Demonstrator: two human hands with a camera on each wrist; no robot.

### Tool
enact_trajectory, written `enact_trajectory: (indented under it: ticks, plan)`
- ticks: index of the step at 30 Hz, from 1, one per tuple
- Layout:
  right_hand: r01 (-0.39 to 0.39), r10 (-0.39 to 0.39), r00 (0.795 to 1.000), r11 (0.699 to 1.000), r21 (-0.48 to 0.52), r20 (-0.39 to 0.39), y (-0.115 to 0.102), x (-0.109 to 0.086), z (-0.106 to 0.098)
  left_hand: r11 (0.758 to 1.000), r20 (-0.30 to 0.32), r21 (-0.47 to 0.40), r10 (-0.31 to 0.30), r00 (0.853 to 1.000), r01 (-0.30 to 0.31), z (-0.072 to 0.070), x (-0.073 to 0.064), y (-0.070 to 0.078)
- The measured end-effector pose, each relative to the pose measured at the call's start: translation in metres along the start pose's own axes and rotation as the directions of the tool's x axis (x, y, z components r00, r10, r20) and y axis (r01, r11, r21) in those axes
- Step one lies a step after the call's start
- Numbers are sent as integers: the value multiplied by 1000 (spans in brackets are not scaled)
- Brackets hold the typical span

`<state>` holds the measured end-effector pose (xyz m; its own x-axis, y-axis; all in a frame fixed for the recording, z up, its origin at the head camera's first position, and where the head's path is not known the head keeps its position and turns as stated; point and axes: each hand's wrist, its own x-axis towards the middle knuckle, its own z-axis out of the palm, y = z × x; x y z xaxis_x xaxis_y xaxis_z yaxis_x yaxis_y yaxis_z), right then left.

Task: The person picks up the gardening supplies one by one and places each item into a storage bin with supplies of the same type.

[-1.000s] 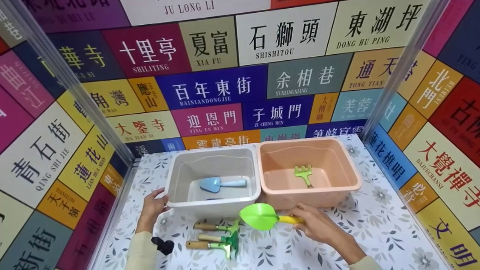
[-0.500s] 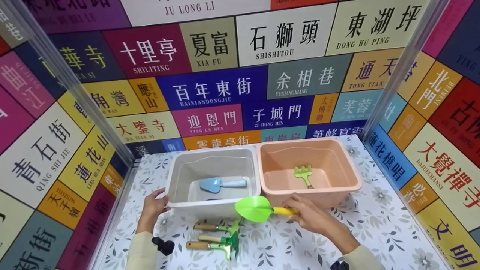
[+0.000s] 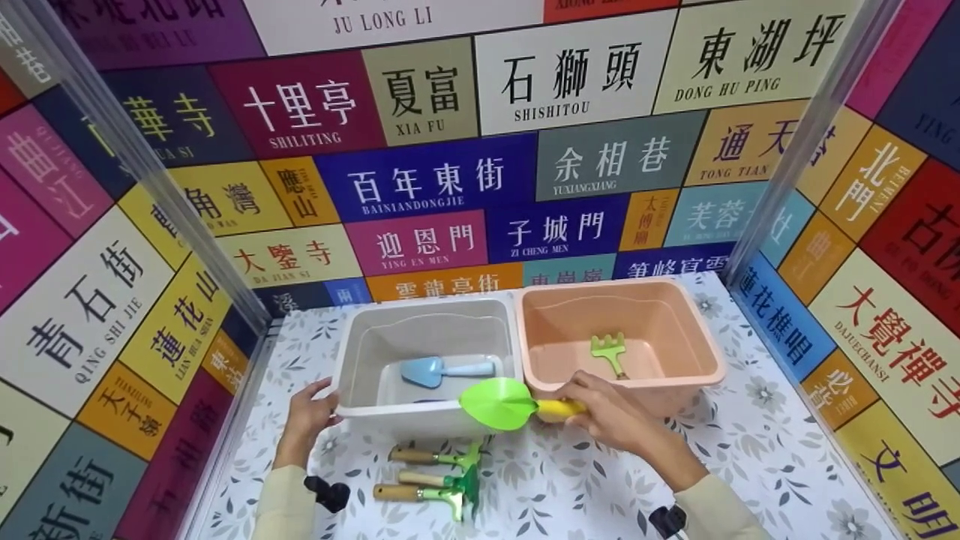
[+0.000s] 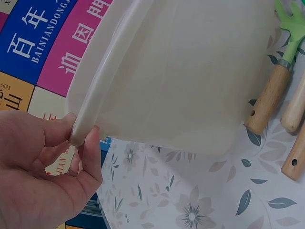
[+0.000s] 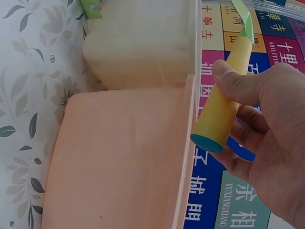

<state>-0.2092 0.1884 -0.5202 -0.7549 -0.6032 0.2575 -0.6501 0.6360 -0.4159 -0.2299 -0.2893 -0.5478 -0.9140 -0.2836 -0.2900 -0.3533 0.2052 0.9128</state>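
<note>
My right hand [image 3: 611,411] holds a toy trowel with a green blade [image 3: 498,403] by its yellow handle [image 5: 224,100]. The blade overlaps the front right rim of the grey-white bin [image 3: 420,411] in the head view. At that bin's front left corner, my left hand [image 4: 57,167] pinches the rim between thumb and fingers. Inside the bin lies a light blue trowel [image 3: 427,370], with a dark blue sliver of something partly hidden behind the front wall. The peach bin [image 3: 622,383] beside it contains a small green rake [image 3: 608,349].
Several green garden tools with wooden handles [image 3: 409,491] lie on the flower-patterned tablecloth [image 3: 570,495] in front of the grey-white bin. Sign-printed walls [image 3: 427,176] enclose the table at the back and both sides.
My right hand has moved up and slightly left with the green trowel, bringing its blade over the grey-white bin's front rim. My left hand has stayed at the corner.
</note>
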Motion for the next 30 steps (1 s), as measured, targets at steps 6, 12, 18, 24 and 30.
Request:
enact_trajectory:
  ticks: [6,12,18,24,30]
  plan:
    - [-25,24,999,998,-62,-21,-6,10,-2,1000,6,-20,3,1000,-3,-1,1,-1]
    - [-14,11,999,998,-57,-52,-14,22,-3,1000,9,-13,1,1000,-1,-1,-1,0]
    - [55,-62,994,995,-78,-86,-21,39,-3,1000,-10,-9,-5,1000,5,0,0,-2]
    - [22,-24,999,998,-53,-45,-27,53,-4,1000,-7,-1,-8,1000,8,0,2,-3]
    - [11,-11,1000,998,-68,-7,-30,63,-3,1000,-1,-11,-5,1000,5,-1,2,-2]
